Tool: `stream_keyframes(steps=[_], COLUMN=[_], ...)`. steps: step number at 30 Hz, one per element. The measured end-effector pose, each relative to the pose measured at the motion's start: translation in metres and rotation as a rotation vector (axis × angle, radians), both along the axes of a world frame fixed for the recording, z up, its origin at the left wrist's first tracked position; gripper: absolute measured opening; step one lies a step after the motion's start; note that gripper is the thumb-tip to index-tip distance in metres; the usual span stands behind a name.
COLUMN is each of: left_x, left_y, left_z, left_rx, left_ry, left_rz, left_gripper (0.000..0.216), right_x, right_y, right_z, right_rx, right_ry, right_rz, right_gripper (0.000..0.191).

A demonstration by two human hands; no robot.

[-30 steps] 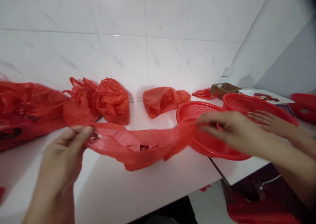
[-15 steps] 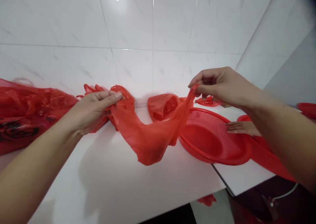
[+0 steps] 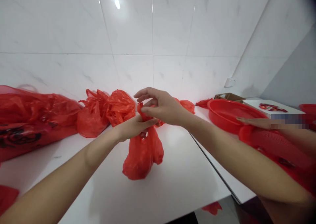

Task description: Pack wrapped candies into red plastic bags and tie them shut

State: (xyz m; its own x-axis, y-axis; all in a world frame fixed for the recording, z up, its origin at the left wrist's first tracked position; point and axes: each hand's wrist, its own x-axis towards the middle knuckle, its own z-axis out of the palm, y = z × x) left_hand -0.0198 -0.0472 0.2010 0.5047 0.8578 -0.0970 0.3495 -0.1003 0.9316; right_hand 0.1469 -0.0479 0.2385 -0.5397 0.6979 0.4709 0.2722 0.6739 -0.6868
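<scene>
A red plastic bag [image 3: 142,156] hangs bunched above the white table, its lower part puffed into two lobes. Around the bag's gathered neck, my left hand [image 3: 138,126] is closed, partly hidden behind my other hand. Crossing over it from the right, my right hand [image 3: 161,107] pinches a twisted end of the bag between thumb and fingers. Just behind my hands, a crumpled red bag [image 3: 121,107] stands against the tiled wall.
At left lie a large red bag [image 3: 37,125] with black print and a smaller tied bag [image 3: 92,118]. On the right, a co-worker's hand [image 3: 254,122] rests by a red basin [image 3: 228,113] and a red sieve basket [image 3: 278,148]. A gap [image 3: 214,168] divides the tables.
My hands have come together from wide apart, and the stretched bag now hangs gathered between them. The red basket beside my right hand has moved away to the right.
</scene>
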Motion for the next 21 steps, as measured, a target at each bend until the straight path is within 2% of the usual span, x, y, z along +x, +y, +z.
stream_keyframes(steps=[3,6,9,11,14,15,18,21], left_x=[-0.005,-0.011,-0.015,-0.018,-0.023,-0.025,-0.023,-0.017], left_y=[0.006,0.009,0.011,0.011,0.010,0.009,0.007,0.006], left_z=[-0.014,-0.029,-0.038,-0.039,-0.037,-0.036,-0.038,-0.047], left_rx=[-0.137,-0.220,-0.216,-0.192,-0.102,-0.060,0.071,0.317], left_ry=[-0.175,-0.260,-0.278,-0.284,-0.206,-0.158,-0.043,0.060], left_rz=[0.092,0.133,0.100,0.079,-0.025,-0.054,-0.096,-0.068], left_gripper=[0.036,0.038,0.039,0.038,0.029,0.024,0.011,0.005], right_x=[0.004,0.013,0.018,0.021,0.023,0.023,0.016,0.005], right_y=[0.008,0.014,0.006,-0.009,-0.028,-0.030,-0.018,0.009], right_z=[-0.033,-0.061,-0.069,-0.064,-0.058,-0.060,-0.077,-0.106], right_rx=[0.027,-0.060,-0.057,-0.045,-0.101,-0.106,-0.129,-0.275], right_ry=[-0.007,-0.096,-0.002,0.039,-0.008,0.005,0.133,0.159], right_rz=[-0.082,-0.080,-0.177,-0.157,0.047,0.060,-0.113,-0.213], right_gripper=[0.039,0.027,0.010,0.010,0.009,0.010,0.020,0.032])
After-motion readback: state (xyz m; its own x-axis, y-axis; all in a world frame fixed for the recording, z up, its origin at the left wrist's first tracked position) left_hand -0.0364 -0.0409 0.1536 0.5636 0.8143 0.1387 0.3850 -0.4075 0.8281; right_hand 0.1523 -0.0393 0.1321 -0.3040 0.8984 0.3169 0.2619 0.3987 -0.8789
